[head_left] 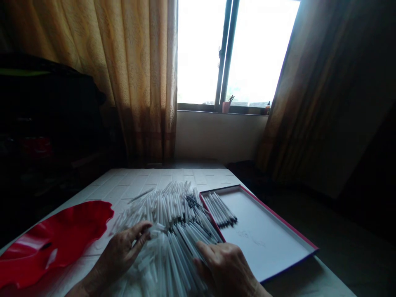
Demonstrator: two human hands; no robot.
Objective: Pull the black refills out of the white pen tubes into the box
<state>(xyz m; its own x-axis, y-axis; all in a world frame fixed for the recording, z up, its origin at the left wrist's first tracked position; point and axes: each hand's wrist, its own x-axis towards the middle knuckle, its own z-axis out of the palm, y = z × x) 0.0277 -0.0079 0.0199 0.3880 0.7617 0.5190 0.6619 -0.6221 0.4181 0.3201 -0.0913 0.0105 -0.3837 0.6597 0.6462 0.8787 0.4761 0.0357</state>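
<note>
Two bare hands work a large heap of thin white plastic tubes [167, 218] spread across a white tile-patterned tabletop [130, 181] below a bright window. The left hand [123, 247] rests on the near left edge of the heap, its fingers curled and its fingertips [145, 233] pinching lightly at a few tubes. The right hand [224, 262] lies palm down on the near right edge of the heap, fingers [204, 249] loosely spread over a bundle of tubes that fans toward the viewer; whether it actually grips any of them cannot be told.

Just to the right of the heap, touching its edge, sits a shallow rectangular box lid with a white inside and a red rim [278, 218]. In the lid's far left corner, closest to the heap, a small row of dark-tipped tubes [221, 210] lies side by side. More dark tips show in the heap next to that corner.

To the left of the heap, near but apart from it, is a glossy red plastic tray with a wavy rim [64, 235], with a scrap or two lying in it. Beyond the heap hang patterned golden-brown curtains [136, 74], and a small pink cup [226, 106] stands on the window sill.
</note>
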